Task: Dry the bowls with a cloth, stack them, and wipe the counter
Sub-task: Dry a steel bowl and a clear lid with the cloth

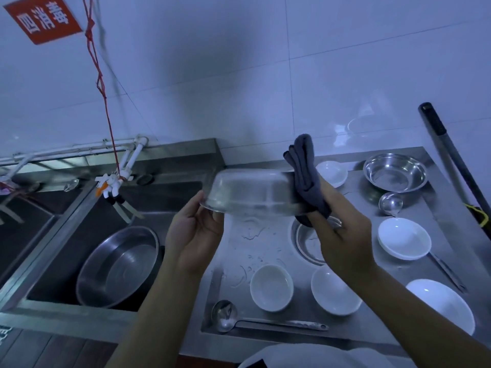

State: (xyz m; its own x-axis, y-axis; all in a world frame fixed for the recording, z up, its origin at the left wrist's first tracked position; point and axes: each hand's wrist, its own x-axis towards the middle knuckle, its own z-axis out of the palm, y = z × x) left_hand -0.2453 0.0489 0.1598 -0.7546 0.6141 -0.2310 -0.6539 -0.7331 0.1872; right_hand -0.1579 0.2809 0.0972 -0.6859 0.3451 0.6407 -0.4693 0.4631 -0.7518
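I hold a steel bowl [249, 192] upside down above the wet steel counter [239, 264]. My left hand [195, 232] grips its rim on the left. My right hand [342, 235] grips a folded grey cloth [305, 176] and holds it against the bowl's right side. White bowls lie on the counter: one [271, 287] near the front, one [335, 292] partly under my right wrist, one [403, 241] to the right, a large one [442, 304] at the front right, and a small one [333, 173] at the back. A steel bowl [395, 171] stands at the back right.
A deep sink on the left holds a big steel basin [118, 266] under taps [114, 185] tied with red string. A ladle [265, 318] lies at the counter's front, a second ladle [390, 203] at the right. A round recess [308, 243] sits mid-counter. A dark pole [449, 160] leans at far right.
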